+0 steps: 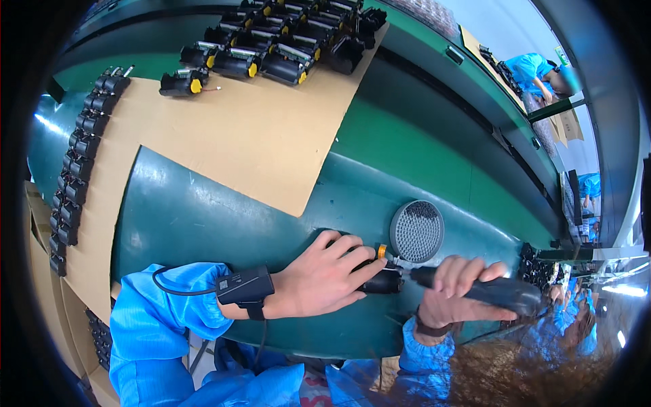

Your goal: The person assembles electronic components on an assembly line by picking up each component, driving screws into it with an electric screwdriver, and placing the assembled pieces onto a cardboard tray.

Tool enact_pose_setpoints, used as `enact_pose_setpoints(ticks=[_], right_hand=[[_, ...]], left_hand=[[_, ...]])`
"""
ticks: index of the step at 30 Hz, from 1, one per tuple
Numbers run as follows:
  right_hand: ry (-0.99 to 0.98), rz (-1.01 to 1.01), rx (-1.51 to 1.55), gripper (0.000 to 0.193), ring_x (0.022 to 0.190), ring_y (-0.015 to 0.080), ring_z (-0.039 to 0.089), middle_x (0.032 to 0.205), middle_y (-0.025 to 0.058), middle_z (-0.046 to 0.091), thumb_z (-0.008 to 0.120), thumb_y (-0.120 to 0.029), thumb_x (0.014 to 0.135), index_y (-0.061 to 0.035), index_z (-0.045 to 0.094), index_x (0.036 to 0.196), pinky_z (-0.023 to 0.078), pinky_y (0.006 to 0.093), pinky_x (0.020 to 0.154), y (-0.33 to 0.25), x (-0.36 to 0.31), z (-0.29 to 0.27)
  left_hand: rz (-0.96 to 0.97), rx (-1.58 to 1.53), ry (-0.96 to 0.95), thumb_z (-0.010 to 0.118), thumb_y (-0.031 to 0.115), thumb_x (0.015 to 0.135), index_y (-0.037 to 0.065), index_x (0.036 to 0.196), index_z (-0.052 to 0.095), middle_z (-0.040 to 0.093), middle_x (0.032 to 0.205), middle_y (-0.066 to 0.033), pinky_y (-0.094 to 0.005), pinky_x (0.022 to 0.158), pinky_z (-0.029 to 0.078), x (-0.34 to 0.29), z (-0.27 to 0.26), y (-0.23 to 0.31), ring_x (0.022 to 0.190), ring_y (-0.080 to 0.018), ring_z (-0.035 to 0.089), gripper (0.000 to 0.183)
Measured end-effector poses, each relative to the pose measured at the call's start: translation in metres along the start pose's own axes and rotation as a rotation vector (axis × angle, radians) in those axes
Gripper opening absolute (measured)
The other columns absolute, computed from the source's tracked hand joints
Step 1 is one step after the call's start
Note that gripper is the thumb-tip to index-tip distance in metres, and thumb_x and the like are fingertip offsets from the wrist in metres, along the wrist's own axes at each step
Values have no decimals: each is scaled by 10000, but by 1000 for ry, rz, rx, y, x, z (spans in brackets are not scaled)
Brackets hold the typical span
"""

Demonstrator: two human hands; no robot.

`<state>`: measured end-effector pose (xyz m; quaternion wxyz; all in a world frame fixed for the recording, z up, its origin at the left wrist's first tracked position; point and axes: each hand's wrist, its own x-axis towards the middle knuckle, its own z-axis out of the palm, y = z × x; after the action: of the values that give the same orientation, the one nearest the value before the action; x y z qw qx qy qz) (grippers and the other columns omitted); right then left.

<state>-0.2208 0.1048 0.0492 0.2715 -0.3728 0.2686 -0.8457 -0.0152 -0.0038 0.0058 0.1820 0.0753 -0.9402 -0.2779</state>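
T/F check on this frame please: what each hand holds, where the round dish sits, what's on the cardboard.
1. The left hand presses a small black cylindrical part with a yellow end onto the green bench. True.
2. The right hand is empty. False: it grips a dark electric screwdriver.
3. The round grey perforated dish sits on the brown cardboard sheet. False: it sits on the bench.
4. Rows of black parts with yellow ends lie on the cardboard. True.

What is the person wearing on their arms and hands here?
Both arms are in bright blue sleeves with gathered cuffs. The left hand is bare; a black box-shaped device is strapped at its wrist, with a black cable. The right hand is bare, with a dark wristband.
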Motion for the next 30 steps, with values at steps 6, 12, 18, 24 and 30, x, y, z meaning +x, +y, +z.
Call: enact_pose_setpoints(ticks=[6, 12, 18, 24, 30], right_hand=[[116, -120, -260, 846, 476, 134, 465, 652, 32, 494, 384, -909, 885, -91, 524, 1052, 393, 285, 426, -7, 25, -38], [138, -135, -332, 866, 465, 137, 479, 650, 35, 517, 357, -927, 876, -95, 532, 1041, 384, 271, 425, -6, 29, -50], [171, -124, -351, 861, 461, 137, 467, 624, 36, 485, 355, -922, 880, -88, 506, 1030, 401, 269, 418, -1, 29, -50], [183, -119, -361, 856, 458, 140, 463, 614, 38, 475, 345, -915, 889, -82, 492, 1023, 409, 278, 414, 2, 29, -51], [190, -119, -348, 861, 458, 144, 466, 612, 39, 474, 347, -924, 875, -85, 484, 1010, 419, 284, 416, 2, 28, -49]], left_hand=[[11, 9, 10, 783, 346, 860, 79, 1402, 602, 578, 1288, -75, -459, 1033, 415, 1, -1, -2, 1226, -270, 525, 631], [8, 1, 14, 799, 327, 844, 77, 1393, 604, 579, 1290, -77, -464, 1035, 416, 1, -2, -2, 1224, -275, 534, 633], [12, -14, 12, 800, 318, 842, 74, 1391, 601, 581, 1285, -79, -466, 1036, 414, 1, -1, -3, 1218, -278, 538, 633], [27, 8, 1, 775, 336, 876, 53, 1380, 604, 578, 1282, -83, -448, 1032, 417, 1, -1, -3, 1232, -282, 529, 603], [24, -6, -3, 781, 331, 870, 55, 1381, 603, 580, 1283, -84, -446, 1025, 420, 2, -2, -3, 1233, -282, 529, 608]])
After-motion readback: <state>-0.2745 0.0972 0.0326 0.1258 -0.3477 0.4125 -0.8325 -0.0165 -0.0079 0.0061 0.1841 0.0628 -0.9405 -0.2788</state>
